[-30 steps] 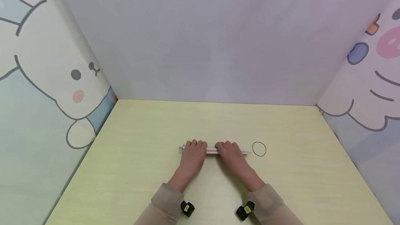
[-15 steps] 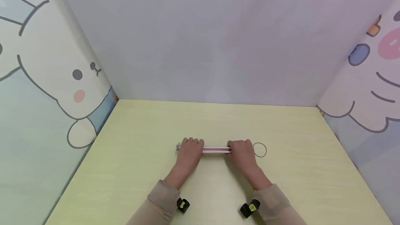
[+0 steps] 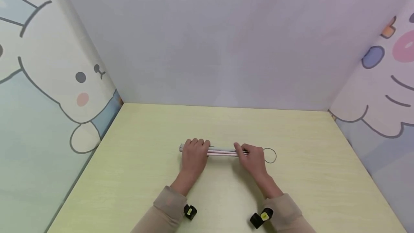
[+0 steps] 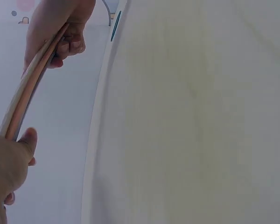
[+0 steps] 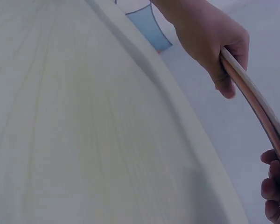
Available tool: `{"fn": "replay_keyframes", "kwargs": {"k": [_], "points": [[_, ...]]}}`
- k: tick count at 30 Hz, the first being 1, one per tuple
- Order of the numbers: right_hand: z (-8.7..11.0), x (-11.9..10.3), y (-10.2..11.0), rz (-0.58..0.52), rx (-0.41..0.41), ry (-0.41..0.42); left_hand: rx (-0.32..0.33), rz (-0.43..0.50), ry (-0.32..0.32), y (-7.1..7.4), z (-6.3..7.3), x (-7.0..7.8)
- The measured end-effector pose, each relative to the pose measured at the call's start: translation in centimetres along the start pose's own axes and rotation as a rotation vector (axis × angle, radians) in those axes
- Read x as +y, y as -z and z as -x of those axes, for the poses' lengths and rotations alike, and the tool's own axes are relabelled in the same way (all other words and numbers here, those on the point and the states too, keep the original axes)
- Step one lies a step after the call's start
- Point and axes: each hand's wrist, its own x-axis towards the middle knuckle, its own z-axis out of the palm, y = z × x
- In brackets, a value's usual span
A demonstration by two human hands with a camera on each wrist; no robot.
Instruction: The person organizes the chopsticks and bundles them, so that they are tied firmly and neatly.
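A bundle of slim pink and white pencil-like sticks (image 3: 223,152) lies crosswise between my two hands, held above the table. My left hand (image 3: 194,155) grips it near the left end, fingers over the top; short stick ends show past that hand. At the right end my right hand (image 3: 254,159) holds the sticks between thumb and fingers, with dark tips showing there. The left wrist view shows the bundle (image 4: 25,95) running from one hand to the other. Just right of my right hand, a thin dark green elastic band (image 3: 276,155) lies on the table as a loop.
The pale yellow wood-look table (image 3: 155,128) reaches back to a plain grey wall (image 3: 223,46). Side panels with cartoon animals stand left (image 3: 48,82) and right (image 3: 381,92). Black wrist cameras (image 3: 190,211) sit at both cuffs.
Both hands have moved apart along the bundle, the right one sliding right to its end. The bundle has risen slightly, and the right thumb has shifted up over the sticks. The band stays put.
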Motion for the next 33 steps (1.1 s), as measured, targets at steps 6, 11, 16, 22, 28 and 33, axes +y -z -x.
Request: {"fn": "replay_keyframes", "kwargs": {"k": [6, 11, 16, 22, 28, 33], "points": [[-0.6, -0.9, 0.3, -0.218, 0.031, -0.118, 0.171, -0.003, -0.015, 0.3, -0.3, 0.2], [-0.7, -1.5, 0.3, -0.310, 0.003, -0.110, 0.243, -0.004, -0.007, 0.3, -0.5, 0.3], [-0.6, -1.3, 0.1, -0.281, 0.055, -0.090, 0.255, -0.003, 0.001, 0.4, -0.3, 0.2], [-0.7, -1.9, 0.4, -0.303, 0.107, -0.080, 0.235, 0.006, 0.003, 0.6, -0.3, 0.1], [-0.9, -3.3, 1.2, -0.344, 0.055, -0.042, 0.223, 0.017, 0.003, 0.8, -0.2, -0.1], [-1.1, -5.6, 3.0, -0.336, 0.042, -0.079, 0.215, 0.013, 0.001, 0.8, -0.1, -0.7]]}}
